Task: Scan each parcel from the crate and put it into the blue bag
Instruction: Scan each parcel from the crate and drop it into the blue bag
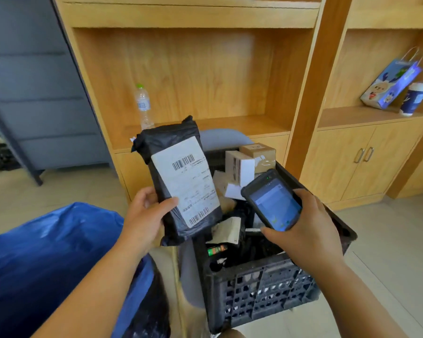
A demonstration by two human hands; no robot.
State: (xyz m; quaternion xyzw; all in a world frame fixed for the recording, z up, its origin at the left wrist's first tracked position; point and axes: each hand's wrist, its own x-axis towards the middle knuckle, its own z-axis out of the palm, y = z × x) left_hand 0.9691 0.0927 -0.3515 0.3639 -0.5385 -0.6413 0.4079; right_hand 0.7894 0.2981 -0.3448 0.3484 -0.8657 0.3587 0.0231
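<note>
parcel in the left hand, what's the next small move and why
Probably tilt the scanner toward the upper barcode and scan. The left hand holds the parcel upright with that barcode facing the camera. The right hand holds the lit scanner beside it, over the crate. The parcel is not yet in the bag at lower left.

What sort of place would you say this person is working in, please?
Likely an office or small parcel room, not a warehouse: built-in wooden shelving with cupboards, a gift bag and a cup on a shelf, and a black crate of parcels under a handheld scanner.
</note>
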